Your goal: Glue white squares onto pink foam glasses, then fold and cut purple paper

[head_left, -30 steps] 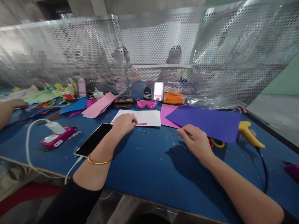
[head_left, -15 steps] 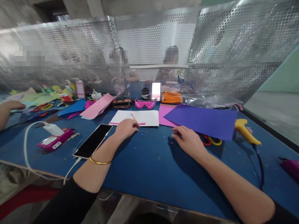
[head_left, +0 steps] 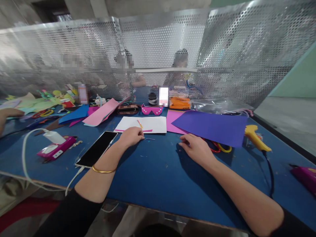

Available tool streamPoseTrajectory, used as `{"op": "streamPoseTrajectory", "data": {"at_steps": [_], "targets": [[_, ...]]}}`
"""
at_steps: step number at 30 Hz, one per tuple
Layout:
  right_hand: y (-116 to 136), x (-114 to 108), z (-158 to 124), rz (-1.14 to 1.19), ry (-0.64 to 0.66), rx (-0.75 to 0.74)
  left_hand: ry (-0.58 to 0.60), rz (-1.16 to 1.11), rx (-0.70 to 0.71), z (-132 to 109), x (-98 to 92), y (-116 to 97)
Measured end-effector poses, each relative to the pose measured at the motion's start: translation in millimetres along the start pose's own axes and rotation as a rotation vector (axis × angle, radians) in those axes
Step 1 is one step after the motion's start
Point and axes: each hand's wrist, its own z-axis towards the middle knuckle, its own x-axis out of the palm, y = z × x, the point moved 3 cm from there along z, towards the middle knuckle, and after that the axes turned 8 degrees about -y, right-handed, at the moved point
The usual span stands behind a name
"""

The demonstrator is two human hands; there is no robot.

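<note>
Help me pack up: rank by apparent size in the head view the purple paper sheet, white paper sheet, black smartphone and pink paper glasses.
Purple paper sheet
White paper sheet and black smartphone: alike, phone nearer, unsure
Pink paper glasses

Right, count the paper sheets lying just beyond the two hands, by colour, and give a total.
White sheet: 1
Pink sheet: 1
Purple sheet: 1
Total: 3

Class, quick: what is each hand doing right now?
Left hand: curled shut by the white paper; contents unclear.
Right hand: beside the purple sheet; grip cannot be told.
</note>
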Motion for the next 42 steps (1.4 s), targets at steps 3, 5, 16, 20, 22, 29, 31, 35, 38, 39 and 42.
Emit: {"op": "streamPoseTrajectory", "data": {"at_steps": [3,5,16,20,22,29,31,35,38,39,42], "targets": [[1.4,-0.1,0.2,-0.009,0.011,0.002,-0.003,-0.017,-0.002,-0.3,0.9,-0.8],[2.1,-0.5,0.0,-0.015,0.015,0.007,-0.012,-0.038,-0.006,-0.1,0.1,0.3],[-0.8,2.8,-1.4,-0.006,0.037,0.007,-0.014,-0.181,-0.024,1.4,-2.3,7.3],[-0.5,2.9,-1.1,-0.006,0.041,0.003,-0.046,-0.125,-0.017,0.0,1.1,2.3],[-0.2,2.6,-1.0,-0.008,0.044,-0.001,-0.048,-0.11,-0.011,0.5,3.0,1.8],[-1.1,4.5,-1.5,-0.01,0.078,0.016,-0.007,-0.096,0.015,3.8,8.4,4.1],[-0.8,5.0,-1.7,-0.008,0.089,0.018,-0.001,-0.085,0.018,3.6,8.9,3.3],[-0.3,4.9,-1.9,-0.001,0.102,0.016,-0.004,-0.061,0.02,2.3,8.1,0.3],[-0.7,4.8,-1.8,0.003,0.102,0.007,-0.002,-0.072,0.018,2.3,7.0,-0.2],[-1.0,4.9,-1.8,0.005,0.101,0.002,-0.001,-0.081,0.015,2.6,6.7,0.2],[-1.6,5.8,-1.9,0.01,0.099,-0.011,0.0,-0.1,0.004,3.7,6.7,2.0]]}}
